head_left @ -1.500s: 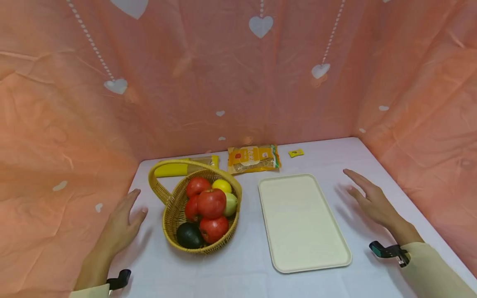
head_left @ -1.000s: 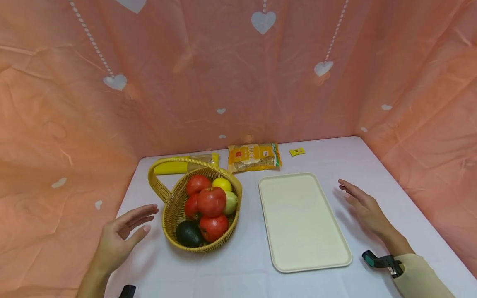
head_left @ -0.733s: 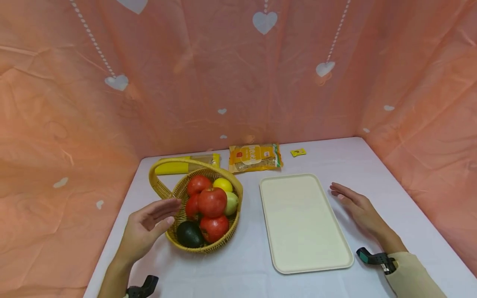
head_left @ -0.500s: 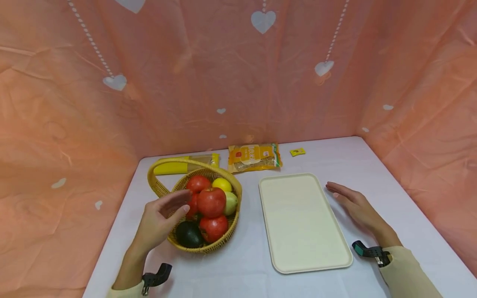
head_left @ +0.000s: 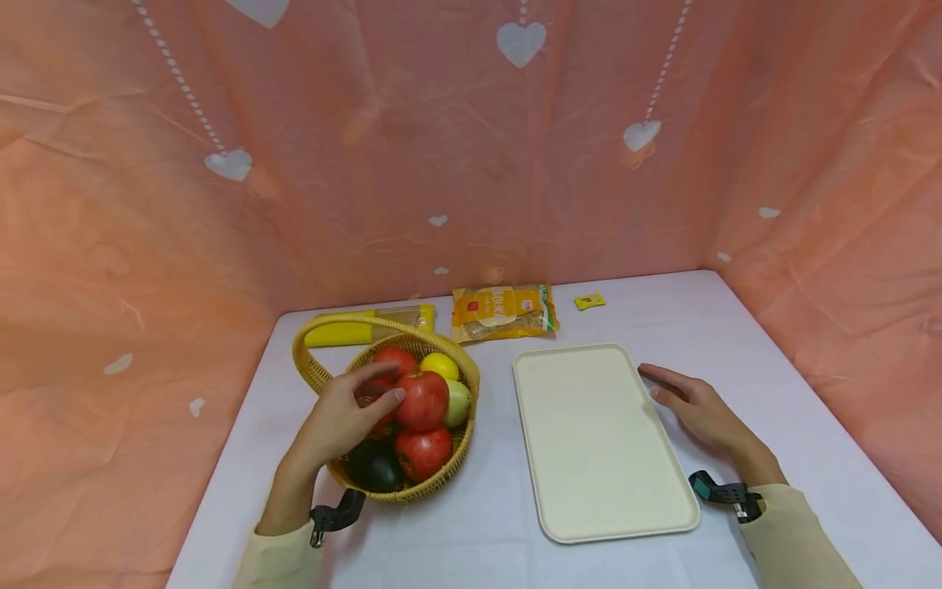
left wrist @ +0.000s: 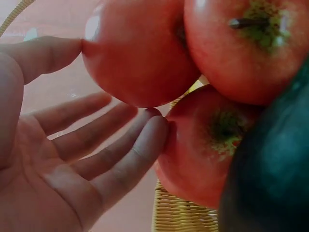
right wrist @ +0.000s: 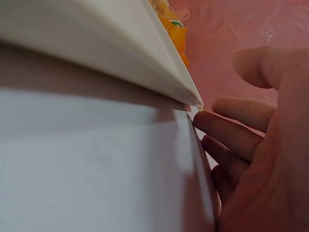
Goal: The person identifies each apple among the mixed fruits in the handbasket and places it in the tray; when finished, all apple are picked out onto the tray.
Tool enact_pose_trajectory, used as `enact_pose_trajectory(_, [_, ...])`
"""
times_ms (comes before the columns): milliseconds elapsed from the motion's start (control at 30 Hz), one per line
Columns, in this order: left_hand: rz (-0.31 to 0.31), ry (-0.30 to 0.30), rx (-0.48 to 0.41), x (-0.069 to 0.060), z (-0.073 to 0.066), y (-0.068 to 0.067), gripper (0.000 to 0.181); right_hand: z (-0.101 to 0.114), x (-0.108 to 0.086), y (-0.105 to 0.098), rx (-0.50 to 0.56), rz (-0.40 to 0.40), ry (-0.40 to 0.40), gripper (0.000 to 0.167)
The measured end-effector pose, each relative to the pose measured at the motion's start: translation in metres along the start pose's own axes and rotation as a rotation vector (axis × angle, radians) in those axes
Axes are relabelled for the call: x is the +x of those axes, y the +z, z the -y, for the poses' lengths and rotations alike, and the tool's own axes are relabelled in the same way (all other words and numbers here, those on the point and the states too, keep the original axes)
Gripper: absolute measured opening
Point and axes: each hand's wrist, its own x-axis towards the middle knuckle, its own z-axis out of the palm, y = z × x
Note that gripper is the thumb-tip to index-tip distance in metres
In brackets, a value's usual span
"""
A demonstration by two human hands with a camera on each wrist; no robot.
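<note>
My left hand (head_left: 334, 421) reaches over the left side of a wicker basket (head_left: 434, 485) holding several red apples, a dark green avocado (head_left: 375, 466), a lemon (head_left: 441, 365) and a pale green fruit (head_left: 457, 404). In the left wrist view, the thumb tip meets the side of an apple (left wrist: 140, 53), while the fingers extend loosely under it; they do not close round it. My right hand (head_left: 699, 409) is at the right rim of a cream tray (head_left: 603, 450), fingers loosely extended. From the right wrist view I cannot tell whether the fingertips touch the tray.
Along the back of the white table (head_left: 471, 556) lie a yellow noodle packet (head_left: 338, 331), partly behind the basket handle, an orange bag of grain (head_left: 504, 313) and a small yellow packet (head_left: 589, 301). A pink heart-patterned cloth (head_left: 471, 147) encloses the back and sides.
My left hand has moved right from beside the basket to the apples inside it. My right hand has shifted left to the tray's right rim. The basket and tray stay in place.
</note>
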Motion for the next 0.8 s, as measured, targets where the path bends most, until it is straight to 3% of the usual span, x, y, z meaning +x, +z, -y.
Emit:
enact_pose_trajectory(133, [0.045, -0.023, 0.034, 0.003, -0.001, -0.001, 0.056, 0.0, 0.002, 0.002, -0.027, -0.006, 0.022, 0.055])
enact_pose_trajectory(367, [0.125, 0.057, 0.181, 0.007, -0.004, 0.002, 0.063, 0.001, 0.0, 0.004, -0.062, -0.008, 0.038, 0.056])
enact_pose_trajectory(567, [0.164, 0.086, 0.187, 0.007, -0.005, 0.005, 0.061, 0.0, 0.0, 0.007, -0.115, -0.013, 0.017, 0.055])
enact_pose_trajectory(800, [0.163, 0.068, 0.191, 0.011, -0.009, 0.01, 0.075, -0.002, -0.001, 0.005, -0.161, -0.023, -0.029, 0.061])
